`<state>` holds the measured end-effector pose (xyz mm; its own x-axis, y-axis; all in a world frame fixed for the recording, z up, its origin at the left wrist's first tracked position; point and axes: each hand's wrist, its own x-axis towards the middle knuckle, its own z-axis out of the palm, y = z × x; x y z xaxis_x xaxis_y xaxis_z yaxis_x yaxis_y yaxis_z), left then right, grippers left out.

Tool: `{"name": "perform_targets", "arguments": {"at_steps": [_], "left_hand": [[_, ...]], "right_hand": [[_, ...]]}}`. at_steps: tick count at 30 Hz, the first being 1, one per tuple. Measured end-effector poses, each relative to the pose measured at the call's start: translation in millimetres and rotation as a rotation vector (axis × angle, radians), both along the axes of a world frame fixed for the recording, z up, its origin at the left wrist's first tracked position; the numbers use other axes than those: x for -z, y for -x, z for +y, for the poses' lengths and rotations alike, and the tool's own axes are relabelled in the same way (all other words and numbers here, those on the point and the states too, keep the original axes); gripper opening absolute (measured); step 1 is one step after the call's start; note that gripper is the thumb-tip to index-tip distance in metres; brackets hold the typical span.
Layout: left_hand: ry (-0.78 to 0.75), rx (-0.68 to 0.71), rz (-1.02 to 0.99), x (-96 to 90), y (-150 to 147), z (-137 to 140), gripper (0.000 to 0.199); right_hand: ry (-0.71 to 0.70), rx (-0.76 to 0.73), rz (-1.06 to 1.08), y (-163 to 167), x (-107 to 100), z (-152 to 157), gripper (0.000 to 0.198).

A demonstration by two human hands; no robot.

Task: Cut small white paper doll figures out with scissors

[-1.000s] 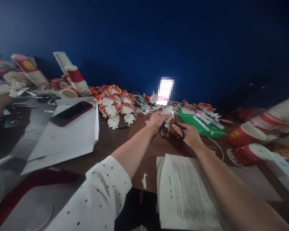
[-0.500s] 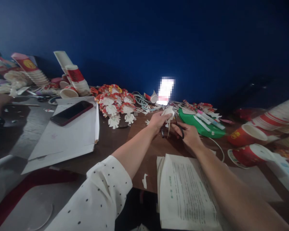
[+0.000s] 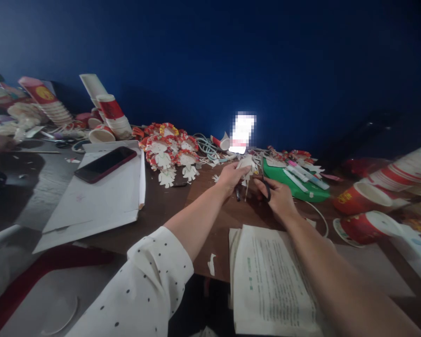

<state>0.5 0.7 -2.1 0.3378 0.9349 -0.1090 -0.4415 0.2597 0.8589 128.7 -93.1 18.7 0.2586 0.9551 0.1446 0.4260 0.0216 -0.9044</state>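
Table [image 3: 196, 210]: left hand [image 3: 234, 177] with white paper [image 3: 250, 164], right hand [image 3: 279, 196] with scissors [image 3: 268, 191].
Booklet [image 3: 275, 281] at table's near edge, print up, right forearm partly hiding it. Green pouch [image 3: 279, 181] beyond right hand, pens [image 3: 298, 171] on top. Left fingers pinched closed on the paper, which sits mid-table, between the hands and the wall [image 3: 182, 56]. Right fingers curled round the black handle; blades beside the paper, contact cannot be told. Scrap [image 3: 211, 265] left of booklet.
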Motion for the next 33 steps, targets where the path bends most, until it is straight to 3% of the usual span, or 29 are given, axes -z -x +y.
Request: {"name": "perform_targets", "arguments": {"at_steps": [11, 33], "left_hand": [[0.058, -0.005, -0.025, -6.3, 1.2, -1.6, 0.022], [0.100, -0.008, -0.082, -14.2, 6.0, -5.8, 0.017]], "right_hand": [[0.023, 0.054, 0.163, -2.0, 3.7, -0.1, 0.071], [0.028, -0.072, 0.063, -3.4, 10.0, 5.2, 0.059]]}}
